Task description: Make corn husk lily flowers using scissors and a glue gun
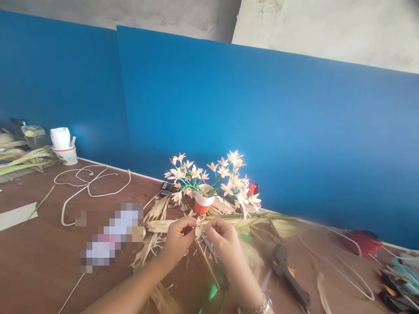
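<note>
Between my two hands is a small pale flower (198,228) that looks made of dried corn husk. My left hand (180,240) pinches it from the left with thumb and forefinger. From the right, the closed fingers of my right hand (223,239) meet its petals. A thin tan stick (207,266) slants down below the flower; whether the two are joined I cannot tell. Just beyond my hands stands an orange-and-white paper cup (203,203) with several similar husk flowers (229,176) on green stems. Dried husk pieces (157,224) lie around it.
Right of my hands lies a black glue gun (290,272). A white cable (88,185) coils at the left, near a blurred-out patch (111,235). A white tub (66,155) stands by the blue partition (196,100). A red object (362,242) sits far right.
</note>
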`<state>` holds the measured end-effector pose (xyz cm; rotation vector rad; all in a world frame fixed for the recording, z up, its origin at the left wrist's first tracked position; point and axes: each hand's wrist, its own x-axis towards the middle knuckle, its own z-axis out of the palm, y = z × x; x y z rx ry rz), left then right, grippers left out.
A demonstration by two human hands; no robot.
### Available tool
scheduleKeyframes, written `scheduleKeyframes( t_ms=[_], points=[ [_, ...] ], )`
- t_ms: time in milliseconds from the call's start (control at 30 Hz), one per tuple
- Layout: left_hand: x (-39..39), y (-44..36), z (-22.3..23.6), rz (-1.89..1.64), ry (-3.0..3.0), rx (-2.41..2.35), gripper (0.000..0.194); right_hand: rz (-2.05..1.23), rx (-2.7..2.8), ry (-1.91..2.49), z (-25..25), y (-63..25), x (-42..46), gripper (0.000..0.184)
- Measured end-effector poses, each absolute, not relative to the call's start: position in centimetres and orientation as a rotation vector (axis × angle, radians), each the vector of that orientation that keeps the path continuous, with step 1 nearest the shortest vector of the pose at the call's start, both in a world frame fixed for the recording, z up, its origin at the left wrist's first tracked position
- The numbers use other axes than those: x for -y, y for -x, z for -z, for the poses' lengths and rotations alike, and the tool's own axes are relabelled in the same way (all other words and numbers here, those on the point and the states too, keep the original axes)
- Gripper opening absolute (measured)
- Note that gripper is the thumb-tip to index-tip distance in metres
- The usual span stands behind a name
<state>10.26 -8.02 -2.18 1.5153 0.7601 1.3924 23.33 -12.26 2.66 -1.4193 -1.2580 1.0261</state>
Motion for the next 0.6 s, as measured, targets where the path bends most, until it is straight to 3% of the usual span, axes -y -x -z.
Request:
scheduleKeyframes(
  t_ms=[200, 433, 600],
  points=[
    [7.9, -10.3, 2.4, -1.445, -1.519, -0.860, 0.008, -0.912, 1.355, 1.463, -2.9, -22.8, 12.6, 0.020],
    [7.7, -10.2, 3.3, -1.473, -1.594, -1.000, 0.009, -0.145, 1.667, 1.774, -2.7, -21.5, 14.1, 0.015],
    [8.0, -10.3, 3.3, -1.501, -1.694, -0.988, 0.009, 0.144, 1.761, 1.680, -2.2, -21.1, 14.1, 0.009]
  ],
)
